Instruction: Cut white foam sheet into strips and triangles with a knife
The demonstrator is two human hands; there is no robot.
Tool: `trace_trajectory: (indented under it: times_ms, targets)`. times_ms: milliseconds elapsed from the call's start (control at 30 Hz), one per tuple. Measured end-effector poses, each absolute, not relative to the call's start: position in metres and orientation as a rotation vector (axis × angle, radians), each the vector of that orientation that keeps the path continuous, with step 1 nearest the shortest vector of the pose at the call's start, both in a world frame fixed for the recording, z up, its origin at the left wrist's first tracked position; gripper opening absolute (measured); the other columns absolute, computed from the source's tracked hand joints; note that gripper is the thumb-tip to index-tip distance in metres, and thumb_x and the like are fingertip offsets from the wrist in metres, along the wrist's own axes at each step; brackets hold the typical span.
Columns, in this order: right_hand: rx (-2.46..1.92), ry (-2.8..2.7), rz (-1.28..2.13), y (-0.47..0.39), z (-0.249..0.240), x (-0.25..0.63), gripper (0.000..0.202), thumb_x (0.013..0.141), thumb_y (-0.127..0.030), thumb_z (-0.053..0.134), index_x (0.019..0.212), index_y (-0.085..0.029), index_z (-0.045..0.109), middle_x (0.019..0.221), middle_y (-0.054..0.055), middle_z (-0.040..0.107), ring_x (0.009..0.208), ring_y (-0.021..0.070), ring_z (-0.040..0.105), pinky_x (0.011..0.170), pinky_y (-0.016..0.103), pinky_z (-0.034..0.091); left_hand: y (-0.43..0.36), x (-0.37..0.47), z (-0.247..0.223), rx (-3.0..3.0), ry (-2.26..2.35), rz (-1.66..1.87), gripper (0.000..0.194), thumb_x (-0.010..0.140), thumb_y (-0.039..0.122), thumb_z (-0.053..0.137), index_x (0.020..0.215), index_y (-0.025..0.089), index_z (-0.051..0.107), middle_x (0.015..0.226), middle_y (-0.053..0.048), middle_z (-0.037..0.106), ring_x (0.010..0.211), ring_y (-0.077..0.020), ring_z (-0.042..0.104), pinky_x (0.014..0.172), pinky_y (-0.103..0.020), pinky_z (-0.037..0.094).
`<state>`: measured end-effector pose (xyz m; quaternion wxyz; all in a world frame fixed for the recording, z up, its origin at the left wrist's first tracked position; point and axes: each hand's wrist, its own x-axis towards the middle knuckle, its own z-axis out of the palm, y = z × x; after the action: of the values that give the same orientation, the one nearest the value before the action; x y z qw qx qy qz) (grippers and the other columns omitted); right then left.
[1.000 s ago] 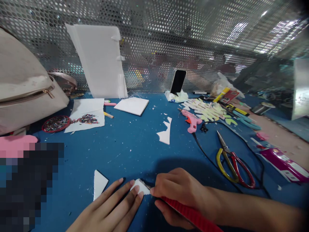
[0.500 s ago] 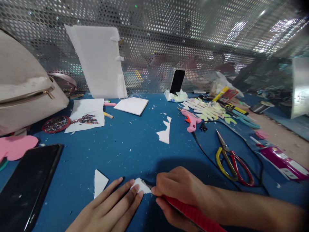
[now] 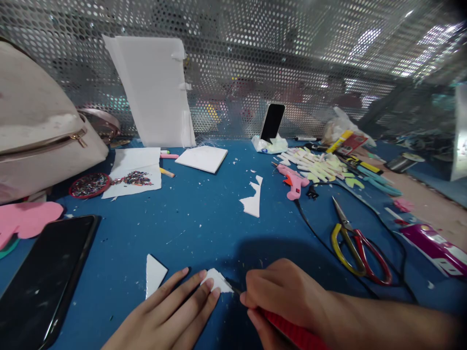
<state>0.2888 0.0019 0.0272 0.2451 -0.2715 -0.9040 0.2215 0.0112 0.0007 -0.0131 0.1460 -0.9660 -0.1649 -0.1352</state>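
My left hand (image 3: 175,311) lies spread on the blue table, its fingertips pressing on a small white foam piece (image 3: 218,280). My right hand (image 3: 284,296) is closed around a red-handled cutter (image 3: 294,330), whose dark blade points left at the right edge of that piece. A white triangular piece (image 3: 155,275) lies just beyond my left fingers. Farther forward is a jagged white offcut (image 3: 253,198). The lower part of the cutter handle is partly hidden by my right hand.
Scissors (image 3: 352,248), a pink glue gun (image 3: 292,181) with its cord and a purple packet (image 3: 434,248) lie right. Left are a large black phone (image 3: 47,277), a glitter dish (image 3: 89,185) and a bag (image 3: 44,131). A phone (image 3: 272,122) stands at the back.
My right hand has shifted slightly right with the cutter, and the blade has slid toward the piece's right edge. My left hand stays on the piece. The whole view has shifted slightly.
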Motion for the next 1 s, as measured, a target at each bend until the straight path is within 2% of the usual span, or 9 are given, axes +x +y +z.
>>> trace_trajectory:
  times_ms: [167, 233, 300, 367, 533, 633, 800, 900, 1000]
  targets:
    - [-0.758, -2.493, 0.585, 0.0, 0.023, 0.291, 0.021, 0.086, -0.01, 0.051, 0.081, -0.024, 0.036, 0.065, -0.006, 0.044, 0.05, 0.0107, 0.029, 0.045, 0.029, 0.02, -0.002, 0.009, -0.023, -2.782, -0.538, -0.426, 0.043, 0.112, 0.028, 0.035, 0.15, 0.019, 0.052, 0.146, 0.0, 0.063, 0.139, -0.0196, 0.052, 0.13, -0.037, 0.019]
    - [-0.756, -2.501, 0.57, -0.001, 0.023, 0.291, 0.021, 0.086, -0.01, 0.051, 0.082, -0.024, 0.036, 0.066, -0.006, 0.046, 0.049, 0.0106, 0.028, 0.045, 0.029, 0.02, -0.001, 0.01, -0.024, -2.789, -0.537, -0.424, 0.044, 0.113, 0.031, 0.032, 0.148, 0.018, 0.055, 0.144, -0.001, 0.065, 0.138, -0.0189, 0.053, 0.131, -0.038, 0.011]
    - [-0.755, -2.513, 0.571, -0.001, 0.024, 0.291, 0.021, 0.087, -0.01, 0.052, 0.082, -0.024, 0.037, 0.066, -0.006, 0.047, 0.049, 0.0102, 0.028, 0.045, 0.028, 0.02, 0.0, 0.011, -0.025, -2.788, -0.507, -0.419, 0.049, 0.113, 0.04, 0.029, 0.146, 0.017, 0.057, 0.141, -0.002, 0.067, 0.135, -0.0195, 0.055, 0.131, -0.04, 0.006]
    - [-0.753, -2.512, 0.57, -0.002, 0.026, 0.29, 0.022, 0.087, -0.008, 0.051, 0.081, -0.024, 0.036, 0.065, -0.006, 0.046, 0.048, 0.01, 0.027, 0.044, 0.029, 0.019, 0.001, 0.011, -0.025, -2.776, -0.473, -0.463, 0.054, 0.113, 0.046, 0.027, 0.145, 0.016, 0.058, 0.14, -0.002, 0.068, 0.133, -0.0206, 0.057, 0.131, -0.042, 0.005]
    - [-0.76, -2.486, 0.565, -0.002, 0.027, 0.291, 0.023, 0.086, -0.008, 0.05, 0.078, -0.024, 0.036, 0.063, -0.006, 0.046, 0.046, 0.0099, 0.026, 0.044, 0.029, 0.019, -0.003, 0.01, -0.021, -2.818, -0.536, -0.399, 0.044, 0.113, 0.027, 0.031, 0.149, 0.017, 0.053, 0.142, 0.0, 0.067, 0.138, -0.0187, 0.053, 0.132, -0.04, 0.005]
    - [-0.747, -2.484, 0.605, -0.002, 0.026, 0.292, 0.021, 0.084, -0.01, 0.052, 0.079, -0.024, 0.036, 0.063, -0.007, 0.043, 0.047, 0.0096, 0.027, 0.044, 0.028, 0.02, -0.004, 0.01, -0.016, -2.855, -0.569, -0.361, 0.044, 0.113, 0.025, 0.03, 0.151, 0.016, 0.05, 0.146, -0.002, 0.064, 0.14, -0.0194, 0.052, 0.131, -0.04, 0.006]
    - [-0.699, -2.526, 0.598, -0.001, 0.021, 0.293, 0.019, 0.082, -0.012, 0.05, 0.078, -0.024, 0.036, 0.063, -0.005, 0.047, 0.047, 0.01, 0.03, 0.044, 0.028, 0.02, -0.004, 0.009, -0.019, -2.864, -0.551, -0.396, 0.044, 0.112, 0.026, 0.036, 0.154, 0.016, 0.046, 0.145, -0.003, 0.064, 0.142, -0.02, 0.051, 0.13, -0.039, 0.02]
    - [-0.646, -2.494, 0.555, 0.0, 0.018, 0.29, 0.017, 0.078, -0.014, 0.048, 0.077, -0.024, 0.035, 0.061, -0.006, 0.045, 0.045, 0.0099, 0.031, 0.043, 0.028, 0.02, -0.004, 0.01, -0.018, -2.818, -0.551, -0.511, 0.045, 0.112, 0.032, 0.035, 0.152, 0.016, 0.048, 0.146, -0.003, 0.064, 0.143, -0.0207, 0.05, 0.13, -0.041, 0.015]
    - [-0.656, -2.366, 0.5, 0.001, 0.018, 0.287, 0.016, 0.074, -0.013, 0.044, 0.075, -0.025, 0.033, 0.057, -0.007, 0.039, 0.043, 0.0102, 0.027, 0.042, 0.028, 0.019, -0.002, 0.011, -0.008, -2.819, -0.453, -0.414, 0.052, 0.111, 0.045, 0.038, 0.149, 0.013, 0.053, 0.144, -0.003, 0.065, 0.137, -0.0207, 0.056, 0.131, -0.041, 0.007]
